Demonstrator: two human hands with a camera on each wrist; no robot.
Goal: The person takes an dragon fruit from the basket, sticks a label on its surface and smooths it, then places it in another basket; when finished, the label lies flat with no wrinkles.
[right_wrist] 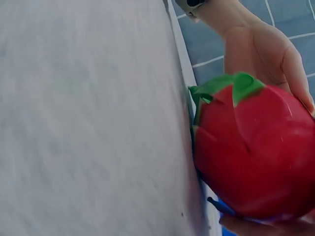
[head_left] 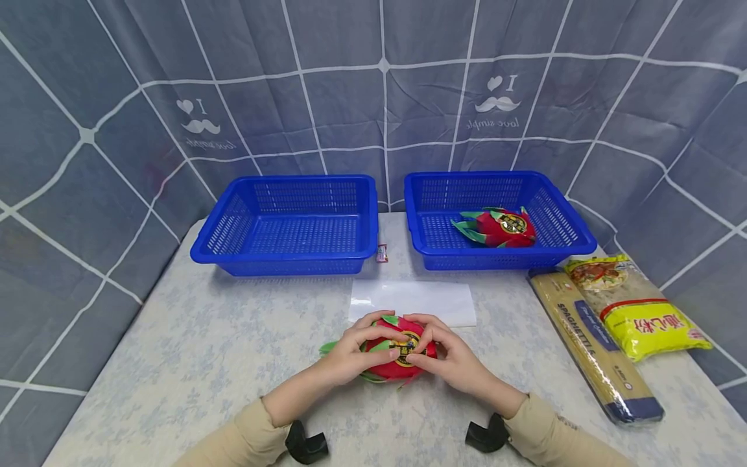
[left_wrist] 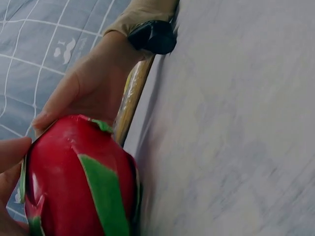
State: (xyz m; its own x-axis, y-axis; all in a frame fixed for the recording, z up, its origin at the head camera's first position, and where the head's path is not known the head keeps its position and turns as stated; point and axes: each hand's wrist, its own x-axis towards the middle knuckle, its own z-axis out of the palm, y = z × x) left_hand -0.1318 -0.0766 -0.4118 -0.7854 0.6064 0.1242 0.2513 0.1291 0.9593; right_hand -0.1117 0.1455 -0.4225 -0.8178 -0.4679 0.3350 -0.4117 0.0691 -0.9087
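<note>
A red dragon fruit (head_left: 388, 371) with green scales lies on its side on the table, in front of me. My left hand (head_left: 350, 350) grips it from the left, my right hand (head_left: 450, 355) from the right. Both thumbs and forefingers meet at the round black-and-yellow sticker (head_left: 403, 350) on its upper side, partly covering it. From the left wrist, the red skin (left_wrist: 64, 167) and a long green scale (left_wrist: 103, 191) show close up. The right wrist view shows the fruit's rounded end (right_wrist: 256, 152), with fingers around it.
Behind stand two blue baskets; the left basket (head_left: 286, 264) is bare inside, the right basket (head_left: 484, 261) holds another dragon fruit (head_left: 505, 228). A white sheet (head_left: 414, 301) and a small wrapped packet (head_left: 382, 253) lie between. Spaghetti (head_left: 595, 344) and a yellow pasta bag (head_left: 636, 311) lie right.
</note>
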